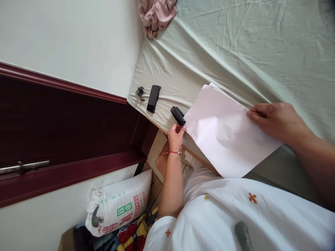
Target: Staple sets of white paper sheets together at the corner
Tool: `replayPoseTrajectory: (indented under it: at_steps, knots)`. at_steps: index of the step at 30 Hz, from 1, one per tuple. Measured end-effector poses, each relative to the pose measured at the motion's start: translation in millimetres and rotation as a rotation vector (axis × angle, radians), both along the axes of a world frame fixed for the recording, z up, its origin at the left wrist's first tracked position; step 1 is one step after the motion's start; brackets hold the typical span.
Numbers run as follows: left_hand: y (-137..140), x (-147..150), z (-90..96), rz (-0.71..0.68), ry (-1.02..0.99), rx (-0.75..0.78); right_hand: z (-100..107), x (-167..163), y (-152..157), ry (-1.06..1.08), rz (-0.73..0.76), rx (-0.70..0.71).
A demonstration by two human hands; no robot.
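Several stacked sheets of white paper lie slanted across the bed's edge, the top sheet slightly wavy. My right hand pinches their right side between thumb and fingers. At the left edge of the sheets is a small black stapler, its two arms a little apart. The closed fingers of my left hand grip the stapler's near end, close to the paper's edge. Whether the paper lies between its jaws is hard to see.
A black rectangular case and a small bunch of keys lie on the pale green sheet. Pink cloth is bunched by the wall. Below the bed's wooden edge, a printed white sack rests beside a dark red door.
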State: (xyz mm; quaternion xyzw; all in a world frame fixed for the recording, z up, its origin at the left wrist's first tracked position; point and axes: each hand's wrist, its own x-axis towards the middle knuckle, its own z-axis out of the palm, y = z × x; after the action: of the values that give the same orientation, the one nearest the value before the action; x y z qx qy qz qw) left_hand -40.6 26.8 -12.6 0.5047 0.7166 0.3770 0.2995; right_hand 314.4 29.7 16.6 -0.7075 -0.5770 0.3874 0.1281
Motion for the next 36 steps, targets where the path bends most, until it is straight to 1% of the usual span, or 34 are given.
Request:
replayPoseTrajectory:
  at_steps: [3, 6, 9, 12, 16, 18, 20, 22, 24, 26, 28, 30, 33, 36]
  knots:
    - [-3, 0, -1.6, -0.017, 0.055, 0.044, 1, 0, 0, 0.003, 0.012, -0.003]
    - [-5, -1, -2.1, -0.040, 0.103, 0.043, 2, 0, -1, 0.004, 0.022, -0.007]
    - [-6, -3, -2.1, -0.034, 0.123, 0.001, 4, 0, -1, 0.008, 0.028, -0.019]
    - [-6, -3, -2.3, 0.007, 0.152, -0.037, 5, 0, -1, 0.011, 0.030, -0.026]
    - [-6, 2, -0.3, 0.044, 0.194, -0.024, 3, 0, -1, 0.019, 0.036, 0.008]
    - [-6, 4, 2.3, 0.041, 0.216, -0.026, 2, 1, -1, 0.016, 0.054, 0.016]
    - [-6, 4, 5.1, 0.026, 0.220, -0.058, 0, 1, 0, 0.004, 0.074, 0.012]
    - [-7, 4, 7.3, 0.010, 0.203, -0.105, -1, 2, 0, -0.012, 0.092, 0.002]
    - [-7, 3, 7.8, 0.026, 0.177, -0.126, -1, 2, 1, -0.026, 0.097, -0.009]
    - [-7, 4, 6.8, 0.073, 0.152, -0.091, -1, 2, 1, -0.030, 0.096, -0.018]
    - [-6, 5, 4.9, 0.115, 0.121, -0.022, 1, 2, 1, -0.026, 0.091, -0.021]
    - [-4, 6, 3.1, 0.124, 0.095, 0.025, 3, 1, 0, -0.024, 0.083, -0.022]
    - [-2, 7, 1.3, 0.129, 0.101, 0.034, 5, 0, 0, -0.030, 0.065, -0.039]
    - [0, 7, 0.5, 0.124, 0.153, 0.046, 5, 0, 0, -0.033, 0.067, -0.051]
